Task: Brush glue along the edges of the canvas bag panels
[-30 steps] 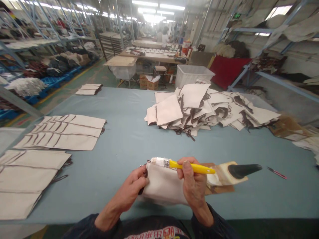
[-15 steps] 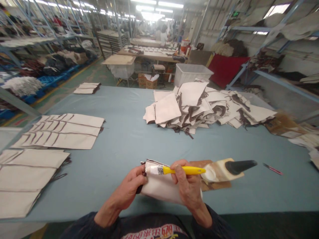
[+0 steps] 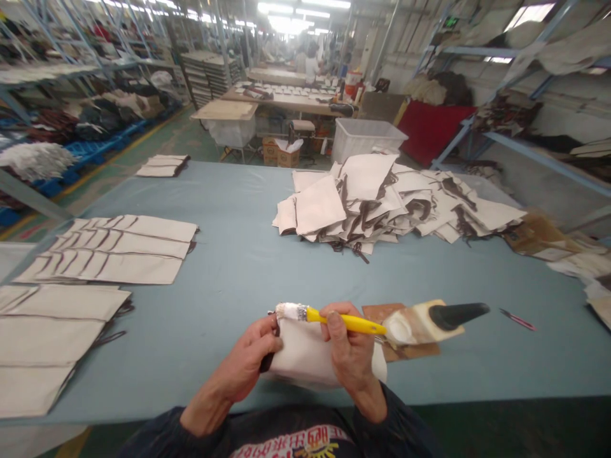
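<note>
My right hand (image 3: 351,353) is closed around a yellow-handled brush (image 3: 334,317) whose white bristles rest on the top left edge of a cream fabric pouch (image 3: 308,353). My left hand (image 3: 252,356) pinches that pouch at its left edge, by a dark strap. The pouch lies on the blue-grey table (image 3: 238,267) close to my body. Just right of the brush handle lies a white glue container with a black cone tip (image 3: 429,318), on a brown card.
A heap of cream pouches with dark straps (image 3: 386,200) sits at the middle right. Rows of laid-out pouches (image 3: 114,248) fill the left side. Small red scissors (image 3: 518,319) lie at the right. Shelving, a white bin (image 3: 367,140) and other tables stand beyond.
The brush has shifted slightly left along the pouch's top edge, and my right hand moved with it. My left hand keeps its grip.
</note>
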Demonstrator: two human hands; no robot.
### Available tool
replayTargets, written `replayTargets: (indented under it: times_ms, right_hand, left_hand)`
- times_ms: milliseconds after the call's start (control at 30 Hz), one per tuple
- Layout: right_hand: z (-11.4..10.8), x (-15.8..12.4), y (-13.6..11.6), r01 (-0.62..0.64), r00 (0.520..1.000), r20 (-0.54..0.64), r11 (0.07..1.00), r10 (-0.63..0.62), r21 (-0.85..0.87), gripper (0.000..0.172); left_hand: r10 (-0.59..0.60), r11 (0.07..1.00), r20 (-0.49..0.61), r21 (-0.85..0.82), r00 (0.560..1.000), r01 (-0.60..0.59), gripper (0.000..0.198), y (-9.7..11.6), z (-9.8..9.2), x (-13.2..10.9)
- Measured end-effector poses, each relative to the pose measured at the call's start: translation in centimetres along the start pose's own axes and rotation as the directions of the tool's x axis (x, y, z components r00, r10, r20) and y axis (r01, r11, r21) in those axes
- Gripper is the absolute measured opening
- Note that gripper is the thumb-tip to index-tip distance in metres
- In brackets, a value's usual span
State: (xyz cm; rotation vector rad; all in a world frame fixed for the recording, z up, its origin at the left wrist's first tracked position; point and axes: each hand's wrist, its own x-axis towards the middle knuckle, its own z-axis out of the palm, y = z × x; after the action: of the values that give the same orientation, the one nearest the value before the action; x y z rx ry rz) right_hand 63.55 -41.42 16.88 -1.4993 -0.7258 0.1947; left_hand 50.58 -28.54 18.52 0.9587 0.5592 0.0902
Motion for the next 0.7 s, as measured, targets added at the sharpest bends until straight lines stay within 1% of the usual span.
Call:
replayTargets:
  times_ms: [67, 100, 133, 200, 233, 267, 333, 400, 433, 533, 600, 700]
  right_hand:
    - [0.0, 0.2, 0.1, 0.122, 0.992, 0.012, 0.986, -0.122, -0.113, 0.028]
    - [-0.2, 0.4, 0.0, 0.207, 0.978, 0.043, 0.965, -0.202, -0.161, 0.027]
    - [-0.3, 0.6, -0.3, 0.299, 0.954, 0.091, 0.935, -0.286, -0.193, 0.025]
    - [-0.8, 1.0, -1.0, 0.465, 0.882, 0.196, 0.859, -0.429, -0.215, 0.021]
    - [-1.1, 1.2, -1.4, 0.524, 0.847, 0.228, 0.824, -0.48, -0.214, 0.02]
    - [-1.4, 1.3, -1.7, 0.557, 0.827, 0.238, 0.801, -0.509, -0.22, 0.019]
    - [-1.8, 1.5, -2.1, 0.562, 0.827, 0.195, 0.788, -0.528, -0.25, 0.018]
    - [-1.9, 1.6, -2.2, 0.566, 0.824, 0.151, 0.787, -0.546, -0.246, 0.018]
    - [-1.9, 1.7, -2.2, 0.579, 0.815, 0.157, 0.783, -0.557, -0.226, 0.019]
    - [-1.5, 2.1, -1.7, 0.632, 0.769, 0.251, 0.759, -0.588, -0.156, 0.019]
    - [-1.4, 2.2, -1.3, 0.628, 0.77, 0.284, 0.759, -0.572, -0.174, 0.019]
    - [-1.8, 2.1, -1.0, 0.597, 0.799, 0.26, 0.768, -0.543, -0.231, 0.018]
  left_hand:
    - [-0.009, 1.0, -0.005, -0.013, 1.0, 0.009, 0.052, 0.0, 0.0, 0.1]
    - [-0.014, 1.0, -0.008, -0.018, 1.0, 0.014, 0.052, 0.0, 0.0, 0.1]
    - [-0.019, 1.0, -0.012, -0.022, 1.0, 0.019, 0.053, 0.0, 0.0, 0.2]
    - [-0.026, 0.999, -0.026, -0.034, 0.999, 0.025, 0.052, 0.0, -0.1, 0.3]
    - [-0.028, 0.999, -0.038, -0.043, 0.999, 0.027, 0.05, 0.0, -0.2, 0.3]
    - [-0.031, 0.998, -0.052, -0.052, 0.998, 0.029, 0.048, 0.0, -0.2, 0.4]
    - [-0.042, 0.997, -0.085, -0.071, 0.995, 0.036, 0.045, 0.1, -0.2, 0.5]
    - [-0.053, 0.996, -0.109, -0.077, 0.993, 0.045, 0.041, 0.2, -0.2, 0.6]
    - [-0.057, 0.996, -0.116, -0.077, 0.992, 0.048, 0.039, 0.3, -0.2, 0.7]
    - [-0.066, 0.995, -0.116, -0.076, 0.991, 0.057, 0.036, 0.5, 0.0, 0.8]
    - [-0.068, 0.995, -0.114, -0.086, 0.991, 0.058, 0.034, 0.6, 0.1, 0.9]
    - [-0.071, 0.993, -0.129, -0.107, 0.989, 0.057, 0.03, 0.7, 0.1, 1.2]
